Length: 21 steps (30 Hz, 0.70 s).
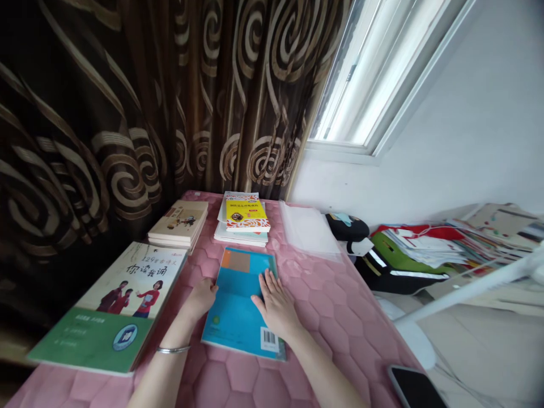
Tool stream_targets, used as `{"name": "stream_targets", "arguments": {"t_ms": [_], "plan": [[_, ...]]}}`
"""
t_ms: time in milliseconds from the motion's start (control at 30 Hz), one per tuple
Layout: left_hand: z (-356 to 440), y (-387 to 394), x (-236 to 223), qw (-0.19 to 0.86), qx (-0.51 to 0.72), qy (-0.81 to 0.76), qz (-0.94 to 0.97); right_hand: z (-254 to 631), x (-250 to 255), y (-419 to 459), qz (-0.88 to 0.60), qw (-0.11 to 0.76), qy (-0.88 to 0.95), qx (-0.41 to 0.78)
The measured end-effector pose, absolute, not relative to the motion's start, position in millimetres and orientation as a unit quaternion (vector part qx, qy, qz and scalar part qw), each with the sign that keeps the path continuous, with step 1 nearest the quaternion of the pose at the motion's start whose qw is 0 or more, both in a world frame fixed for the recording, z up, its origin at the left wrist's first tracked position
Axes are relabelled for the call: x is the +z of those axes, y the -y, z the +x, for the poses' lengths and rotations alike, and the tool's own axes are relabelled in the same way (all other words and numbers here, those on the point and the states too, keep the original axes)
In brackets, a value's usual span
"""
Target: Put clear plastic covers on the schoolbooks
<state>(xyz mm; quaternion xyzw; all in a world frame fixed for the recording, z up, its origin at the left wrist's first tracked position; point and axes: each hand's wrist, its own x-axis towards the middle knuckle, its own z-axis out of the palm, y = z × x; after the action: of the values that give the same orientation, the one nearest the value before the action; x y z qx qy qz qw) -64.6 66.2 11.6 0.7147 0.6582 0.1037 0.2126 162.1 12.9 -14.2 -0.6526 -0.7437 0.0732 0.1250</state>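
Note:
A blue book lies on the pink padded table cover, its barcode near the lower right corner. My right hand rests flat on the right side of the cover, fingers spread. At the book's left edge, my left hand has its fingers curled, with the thumb and fingertips pinching that edge. Left of it lies a large green and white book with pictured people on its cover.
Beige books are stacked at the back left, beside a pile topped by a yellow book. Clear plastic sheets lie at the back right. A phone sits at the right edge; a white lamp stand and bags are beyond.

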Motion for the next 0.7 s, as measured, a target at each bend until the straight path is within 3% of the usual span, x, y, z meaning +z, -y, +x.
{"name": "stream_targets", "arguments": {"t_ms": [167, 433, 567, 700], "plan": [[-61, -64, 19, 0.281, 0.086, -0.649, 0.702, 164, -10, -10, -0.649, 0.119, 0.748, 0.069], [-49, -56, 28, 0.296, 0.080, -0.663, 0.683, 132, -2, -36, -0.556, 0.135, 0.817, 0.067], [-50, -55, 29, 0.299, 0.075, -0.662, 0.683, 165, -6, -71, -0.686, 0.103, 0.716, 0.072], [-50, -56, 27, 0.296, 0.072, -0.665, 0.682, 197, -9, -88, -0.722, 0.091, 0.682, 0.080]]}}
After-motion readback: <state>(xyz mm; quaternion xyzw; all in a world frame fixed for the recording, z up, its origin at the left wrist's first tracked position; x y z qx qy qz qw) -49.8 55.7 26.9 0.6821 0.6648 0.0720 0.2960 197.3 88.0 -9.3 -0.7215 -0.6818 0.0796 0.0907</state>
